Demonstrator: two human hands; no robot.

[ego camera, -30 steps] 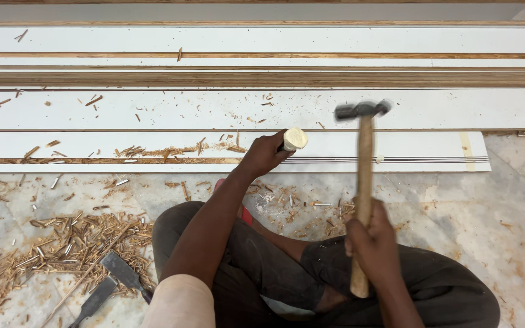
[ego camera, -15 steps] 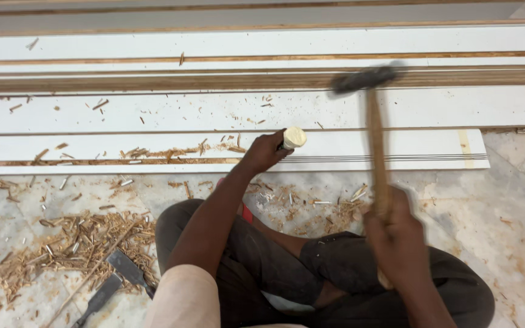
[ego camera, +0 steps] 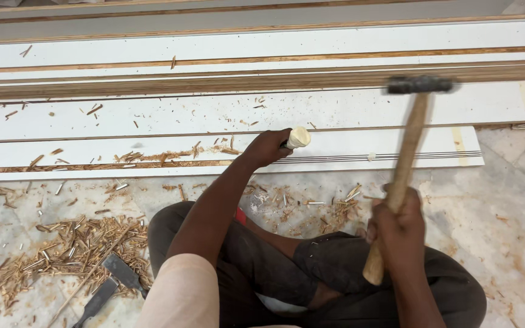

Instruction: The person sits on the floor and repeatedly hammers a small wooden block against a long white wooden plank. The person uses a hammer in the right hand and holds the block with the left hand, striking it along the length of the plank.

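Moved: hammer (ego camera: 409, 152) tilted w/ head higher than 0.5 s ago.
Right hand (ego camera: 398, 228): clamped on hammer handle.
Left hand (ego camera: 267, 147): clamped on pale-handled chisel (ego camera: 297, 138), at white board (ego camera: 396, 152).

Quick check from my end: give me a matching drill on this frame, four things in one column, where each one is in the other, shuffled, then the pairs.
Things:
1. hammer
2. chisel handle
3. spare chisel
4. wood shavings

Places:
A. lying on the floor beside the person's left knee
B. heaped on the marble floor at the left
C. gripped in the left hand over the white board
D. raised in the right hand, head up and blurred

Pairs: 1-D, 2-C, 3-A, 4-B
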